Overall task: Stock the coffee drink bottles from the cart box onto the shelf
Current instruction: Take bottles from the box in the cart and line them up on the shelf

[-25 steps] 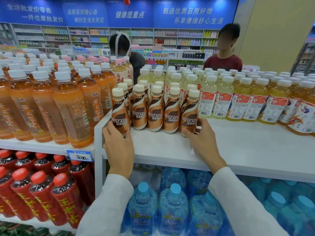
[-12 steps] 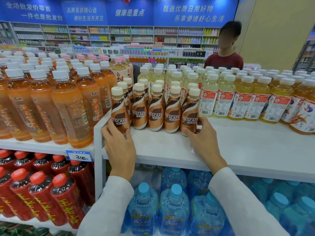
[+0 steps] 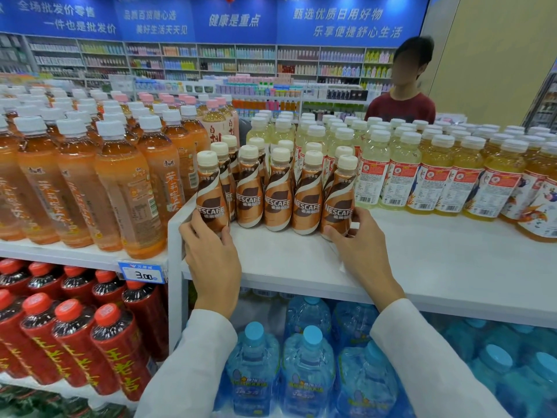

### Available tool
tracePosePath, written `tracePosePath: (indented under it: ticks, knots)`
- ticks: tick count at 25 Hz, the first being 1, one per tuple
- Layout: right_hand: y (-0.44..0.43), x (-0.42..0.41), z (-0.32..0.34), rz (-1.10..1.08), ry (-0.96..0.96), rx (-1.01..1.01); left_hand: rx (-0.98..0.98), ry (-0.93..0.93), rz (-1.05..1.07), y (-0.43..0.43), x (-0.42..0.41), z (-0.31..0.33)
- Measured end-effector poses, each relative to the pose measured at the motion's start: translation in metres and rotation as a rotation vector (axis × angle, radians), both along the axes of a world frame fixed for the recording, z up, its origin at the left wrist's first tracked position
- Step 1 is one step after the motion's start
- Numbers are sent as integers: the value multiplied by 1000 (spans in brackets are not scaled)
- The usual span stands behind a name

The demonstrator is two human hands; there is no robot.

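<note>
Head | left hand (image 3: 215, 260) grips leftmost bottle (image 3: 210, 194) | right hand (image 3: 361, 248) grips rightmost bottle (image 3: 339, 200) | bases hidden

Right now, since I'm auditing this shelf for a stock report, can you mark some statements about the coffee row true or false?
1. The left hand grips the leftmost coffee bottle. True.
2. The right hand is empty. False: it grips the rightmost coffee bottle.
3. The coffee bottles have red caps. False: their caps are cream.
4. Blue-capped water bottles stand below the coffee shelf. True.
5. The price tag reads 3.00. True.
</note>
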State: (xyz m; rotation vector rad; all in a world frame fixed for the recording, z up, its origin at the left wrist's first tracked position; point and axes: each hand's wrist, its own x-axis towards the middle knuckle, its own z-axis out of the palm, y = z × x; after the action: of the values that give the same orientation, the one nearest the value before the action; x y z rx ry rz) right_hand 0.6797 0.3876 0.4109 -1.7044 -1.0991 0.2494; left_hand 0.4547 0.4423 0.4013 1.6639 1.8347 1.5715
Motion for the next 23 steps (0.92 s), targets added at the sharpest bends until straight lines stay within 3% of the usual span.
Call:
tracePosePath:
  ticks: [14,23]
  knots:
    - [0,1,-1,0,-11,-10,-24,4,11,0,-1,-3]
    - [-73,-28,-12,93,-44,-14,-42,-6,-92,-60,-26,-14]
